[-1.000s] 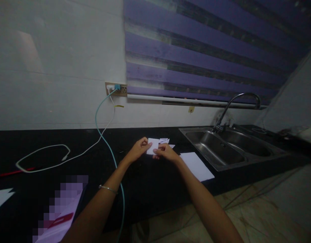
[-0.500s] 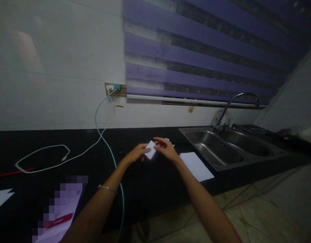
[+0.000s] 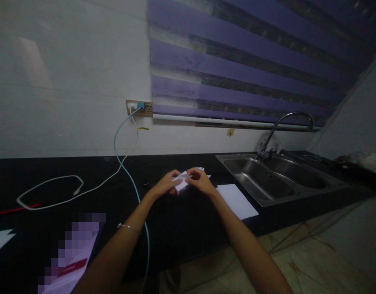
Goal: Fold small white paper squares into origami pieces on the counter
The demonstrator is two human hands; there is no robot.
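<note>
Between my two hands is a small folded piece of white paper (image 3: 182, 184), tilted a little above the black counter (image 3: 175, 232). My left hand (image 3: 166, 183) grips its left side, thumb on top. On the right side, my right hand (image 3: 201, 180) pinches the paper between thumb and fingers. Just behind the right hand, more white paper with pointed corners (image 3: 208, 176) shows in part. A flat stack of white paper (image 3: 236, 201) lies to the right of my right wrist.
A steel double sink (image 3: 261, 179) with a curved tap (image 3: 273, 130) is at the right. A teal cable (image 3: 132, 179) runs past my left forearm, and a white cable (image 3: 53, 177) loops at the left. A partly blurred screen (image 3: 74, 253) and white sheets (image 3: 1, 239) lie at lower left.
My right fingers have closed onto the right side of the paper. The paper has tipped and looks flatter and wider than before.
</note>
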